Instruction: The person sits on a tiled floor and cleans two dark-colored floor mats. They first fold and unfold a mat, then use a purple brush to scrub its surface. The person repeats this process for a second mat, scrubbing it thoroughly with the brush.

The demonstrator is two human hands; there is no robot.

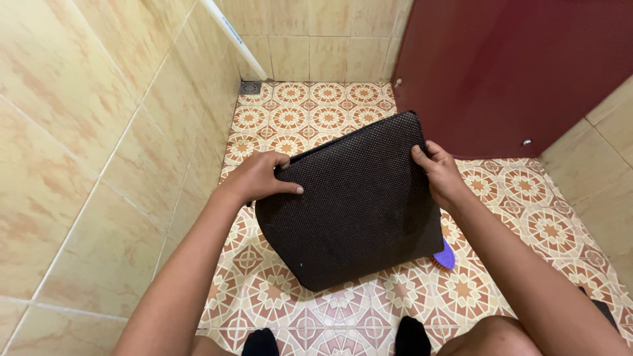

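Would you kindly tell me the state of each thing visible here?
dark mat: held up off the floor, tilted, gripped at both upper corners.
left hand: closed on the mat's left edge.
right hand: closed on the mat's right edge.
purple brush: mostly hidden behind the mat.
red door: shut.
floor drain: uncovered.

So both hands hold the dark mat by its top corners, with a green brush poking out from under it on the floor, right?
Not quite: in the head view the brush is purple, not green. Left hand and right hand do hold the mat by its top corners.
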